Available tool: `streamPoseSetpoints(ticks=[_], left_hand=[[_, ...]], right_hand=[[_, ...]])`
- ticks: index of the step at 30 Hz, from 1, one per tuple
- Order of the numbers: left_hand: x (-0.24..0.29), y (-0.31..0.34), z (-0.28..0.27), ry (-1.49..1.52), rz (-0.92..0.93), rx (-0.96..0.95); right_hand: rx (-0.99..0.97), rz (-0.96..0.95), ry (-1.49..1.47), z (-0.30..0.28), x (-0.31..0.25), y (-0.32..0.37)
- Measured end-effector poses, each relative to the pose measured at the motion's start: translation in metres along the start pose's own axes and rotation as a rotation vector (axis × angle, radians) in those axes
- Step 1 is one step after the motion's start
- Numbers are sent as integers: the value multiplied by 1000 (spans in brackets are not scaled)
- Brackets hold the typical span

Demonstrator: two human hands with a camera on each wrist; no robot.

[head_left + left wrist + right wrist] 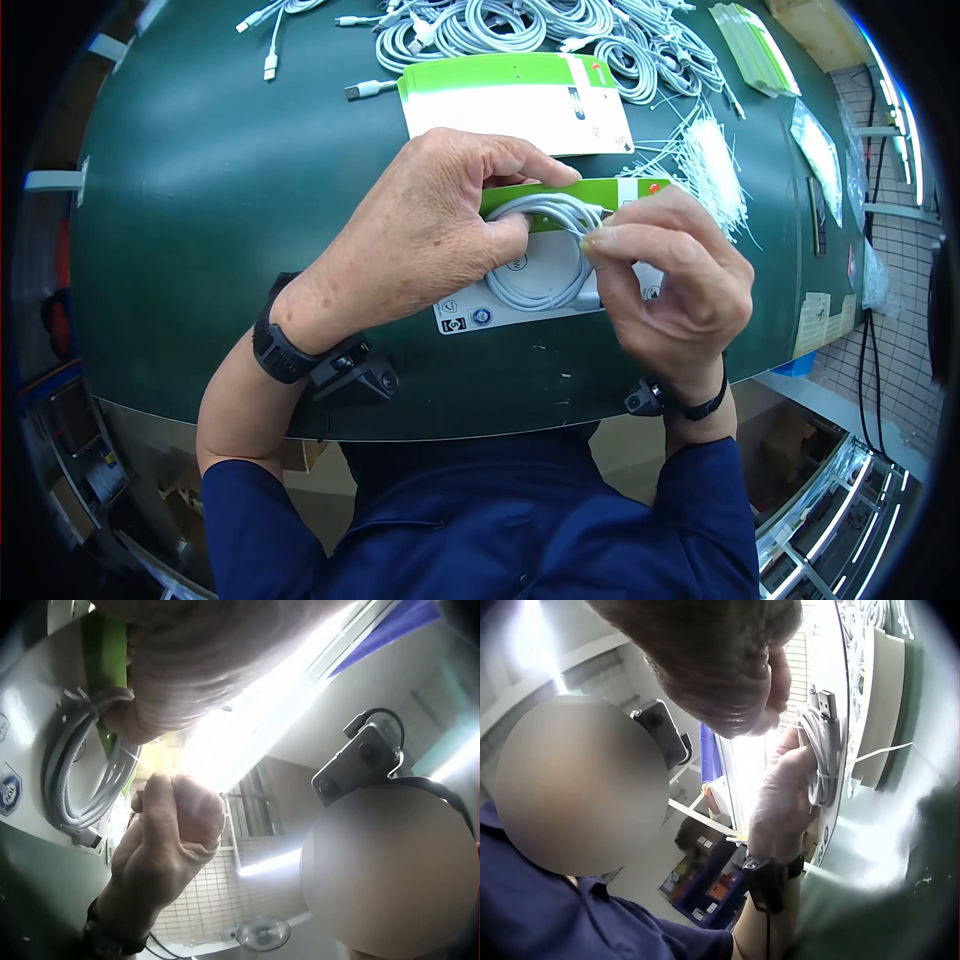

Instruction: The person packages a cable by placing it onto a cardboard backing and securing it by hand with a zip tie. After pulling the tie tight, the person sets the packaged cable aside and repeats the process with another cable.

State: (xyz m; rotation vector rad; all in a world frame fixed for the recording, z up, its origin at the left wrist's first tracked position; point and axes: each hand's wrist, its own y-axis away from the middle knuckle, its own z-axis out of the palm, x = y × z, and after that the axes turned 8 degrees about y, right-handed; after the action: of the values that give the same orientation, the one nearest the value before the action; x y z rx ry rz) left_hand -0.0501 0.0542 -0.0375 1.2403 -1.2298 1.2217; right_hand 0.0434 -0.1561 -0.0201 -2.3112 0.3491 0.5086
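A coiled light-grey USB cable (535, 297) lies against a green-and-white printed card (462, 318). My left hand (425, 220) grips card and coil at their left side, thumb over the coil and fingers at the card's upper edge. At the coil's upper right, my right hand (680, 275) pinches with thumb and index finger. A thin white cable tie (132, 756) runs from the coil toward those fingertips in the left wrist view. The cable's metal USB plug (826, 703) shows beside the coil in the right wrist view.
Behind the hands lies a stack of similar cards (500, 105). Many coiled cables (500, 30) are heaped at the back. Loose white cable ties (712, 170) lie to the right, with another card stack (755, 50) beyond. The green table (200, 200) has its front edge near the person's body.
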Motion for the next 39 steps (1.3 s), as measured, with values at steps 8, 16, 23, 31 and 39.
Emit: streamPoseSetpoints(ticks=[8,16,23,31,39], left_hand=[[0,1,-2,-65,10,16],[-2,1,-1,-75,16,34],[-2,0,-1,-84,9,21],[-4,1,0,-41,14,24],[-3,0,0,-80,3,17]], right_hand=[[45,-114,24,7,1,4],[43,-138,18,13,5,3],[46,-141,22,12,5,3],[20,-120,24,13,6,5],[-35,-241,133,18,9,4]])
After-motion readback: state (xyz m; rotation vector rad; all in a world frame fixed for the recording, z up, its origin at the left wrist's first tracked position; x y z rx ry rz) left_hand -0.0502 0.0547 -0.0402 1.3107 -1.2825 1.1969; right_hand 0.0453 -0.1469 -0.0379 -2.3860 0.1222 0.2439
